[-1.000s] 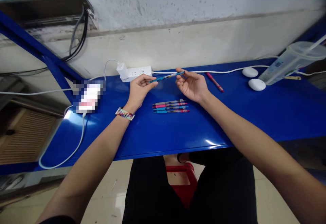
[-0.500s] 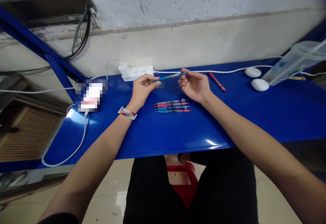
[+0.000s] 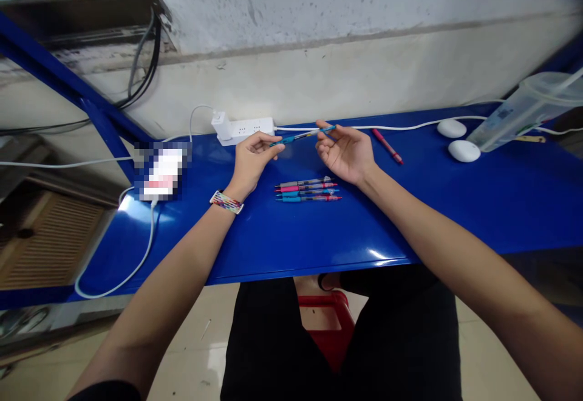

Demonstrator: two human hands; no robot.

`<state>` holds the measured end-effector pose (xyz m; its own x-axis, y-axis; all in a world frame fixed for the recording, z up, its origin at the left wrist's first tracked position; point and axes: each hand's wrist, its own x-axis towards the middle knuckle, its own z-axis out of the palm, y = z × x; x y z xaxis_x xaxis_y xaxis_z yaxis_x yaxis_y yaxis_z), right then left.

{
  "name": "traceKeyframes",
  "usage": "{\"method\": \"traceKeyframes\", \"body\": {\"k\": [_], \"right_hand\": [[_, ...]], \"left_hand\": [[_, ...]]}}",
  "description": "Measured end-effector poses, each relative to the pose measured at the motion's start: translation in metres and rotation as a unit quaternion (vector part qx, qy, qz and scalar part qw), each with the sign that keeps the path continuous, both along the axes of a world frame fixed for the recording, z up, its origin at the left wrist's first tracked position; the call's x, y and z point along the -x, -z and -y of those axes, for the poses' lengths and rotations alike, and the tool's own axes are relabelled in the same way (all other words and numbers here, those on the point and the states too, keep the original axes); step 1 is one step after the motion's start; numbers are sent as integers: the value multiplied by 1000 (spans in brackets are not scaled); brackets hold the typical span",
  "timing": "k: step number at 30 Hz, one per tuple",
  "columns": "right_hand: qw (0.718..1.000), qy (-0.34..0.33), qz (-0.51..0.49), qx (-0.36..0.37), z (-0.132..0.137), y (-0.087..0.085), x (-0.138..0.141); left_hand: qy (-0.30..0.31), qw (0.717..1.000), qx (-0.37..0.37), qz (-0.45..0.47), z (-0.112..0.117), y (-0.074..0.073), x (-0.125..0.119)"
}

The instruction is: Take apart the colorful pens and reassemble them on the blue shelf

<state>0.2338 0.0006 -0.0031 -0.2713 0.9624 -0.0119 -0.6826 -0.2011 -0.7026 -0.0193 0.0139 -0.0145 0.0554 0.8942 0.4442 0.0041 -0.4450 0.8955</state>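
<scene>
A slim pen with blue ends and a clear middle [image 3: 300,137] is held up over the table between my two hands. My left hand [image 3: 253,159] pinches its left end with thumb and fingertips. At the other end, my right hand [image 3: 348,153] has the blue tip between thumb and forefinger, its remaining fingers loosely curled and palm turned up. Below the hands, several pens [image 3: 307,189] lie side by side in a row, with grey, pink and blue grips. A red pen [image 3: 388,147] rests alone, slanted, to the right of my right hand.
A white power strip [image 3: 251,129] with a plugged-in charger stands against the wall. At left lies a blurred-out phone [image 3: 163,173] with a cable. Two white rounded objects [image 3: 464,151] and a tilted clear plastic container [image 3: 510,115] are at right on the blue table [image 3: 319,243].
My hands and the pen have shifted very slightly to the left. The right forefinger has straightened a little at the pen's end. The pens on the table have stayed in place.
</scene>
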Motion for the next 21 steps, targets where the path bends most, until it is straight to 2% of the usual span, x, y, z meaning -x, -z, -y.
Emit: {"method": "traceKeyframes", "body": {"k": [4,11,21], "right_hand": [[999,-20,3,-33,-2,3,-1],[1000,13,3,18,0,-1,3],[1000,4,-25,-5,0,2,2]], "left_hand": [[4,1000,-1,8,1,-1,0],[4,1000,17,12,2,-2,0],[4,1000,11,10,-1,0,1]]}}
